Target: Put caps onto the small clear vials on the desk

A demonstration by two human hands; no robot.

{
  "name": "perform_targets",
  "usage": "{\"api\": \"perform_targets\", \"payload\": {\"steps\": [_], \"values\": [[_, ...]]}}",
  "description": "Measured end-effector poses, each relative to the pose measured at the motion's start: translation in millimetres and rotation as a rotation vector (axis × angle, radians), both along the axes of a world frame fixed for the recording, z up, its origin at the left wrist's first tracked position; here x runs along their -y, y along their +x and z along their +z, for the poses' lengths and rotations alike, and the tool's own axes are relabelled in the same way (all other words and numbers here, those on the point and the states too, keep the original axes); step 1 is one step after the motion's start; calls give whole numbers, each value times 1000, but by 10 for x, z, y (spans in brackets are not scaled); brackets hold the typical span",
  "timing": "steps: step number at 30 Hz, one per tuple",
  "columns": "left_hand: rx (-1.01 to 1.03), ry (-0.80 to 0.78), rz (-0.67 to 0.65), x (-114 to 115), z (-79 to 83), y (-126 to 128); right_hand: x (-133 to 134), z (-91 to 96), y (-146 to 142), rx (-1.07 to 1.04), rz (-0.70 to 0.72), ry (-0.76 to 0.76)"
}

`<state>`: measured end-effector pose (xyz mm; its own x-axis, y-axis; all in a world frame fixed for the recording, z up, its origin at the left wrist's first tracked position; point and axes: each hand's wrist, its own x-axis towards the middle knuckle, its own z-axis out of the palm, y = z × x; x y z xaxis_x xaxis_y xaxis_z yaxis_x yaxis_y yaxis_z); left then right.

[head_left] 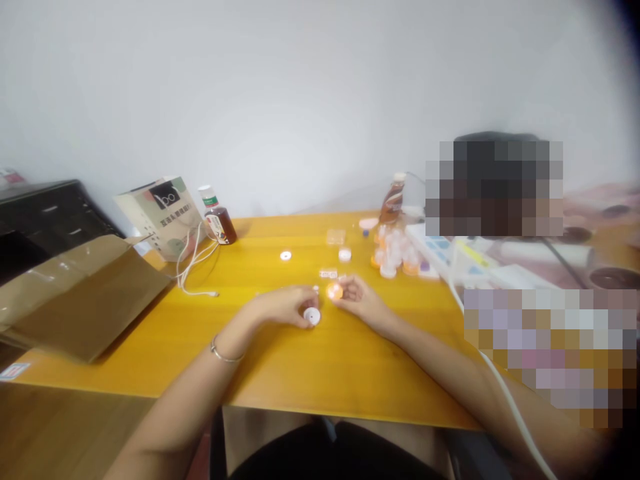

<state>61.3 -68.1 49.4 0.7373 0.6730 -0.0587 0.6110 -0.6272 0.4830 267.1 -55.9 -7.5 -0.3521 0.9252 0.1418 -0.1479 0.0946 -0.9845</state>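
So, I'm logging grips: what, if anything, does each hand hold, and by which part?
Left hand: white disc, by its rim. Right hand: orange disc, by its right edge.

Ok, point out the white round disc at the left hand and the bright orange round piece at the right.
White round disc (312,317): head view, face centre.
Bright orange round piece (334,291): head view, visible middle.

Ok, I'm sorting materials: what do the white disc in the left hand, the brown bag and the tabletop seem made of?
White disc: probably smooth plastic, evenly white; blur leaves doubt.
Brown bag: likely paper, plain brown, glossy in patches.
Tabletop: apparently wood or laminate, with sheen and faint bands.
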Motion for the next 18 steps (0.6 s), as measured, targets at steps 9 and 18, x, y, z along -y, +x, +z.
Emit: {"api": "perform_targets", "payload": {"steps": [9, 18], "values": [[294, 314, 278, 47, -123, 292, -3, -36, -52, -37, -20, 35], [257, 355, 473, 37, -244, 430, 27, -71, -61, 36, -37, 142]]}}
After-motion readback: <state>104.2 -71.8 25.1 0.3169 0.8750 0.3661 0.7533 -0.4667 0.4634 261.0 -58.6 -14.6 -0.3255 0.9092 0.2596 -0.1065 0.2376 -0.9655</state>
